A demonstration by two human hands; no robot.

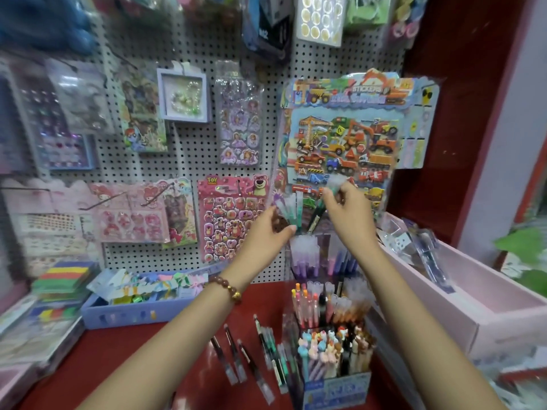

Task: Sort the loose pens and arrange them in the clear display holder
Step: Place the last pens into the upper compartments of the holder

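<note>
The left hand (268,232) is curled round a small bunch of green pens (289,209) with clear caps, held upright just above the clear holder (293,263). The right hand (350,213), just beside it, pinches the clear-capped top of one pen (335,183) between thumb and fingertips. A beaded bracelet (228,289) sits on the left wrist. Under the hands the tiered holder carries purple pens at the back and pink and orange ones lower down, with a box of animal-topped pens (334,349) in front. Loose pens (251,358) lie on the red table (142,362) to the left. A truck sticker sheet (346,137) hangs behind the hands.
</note>
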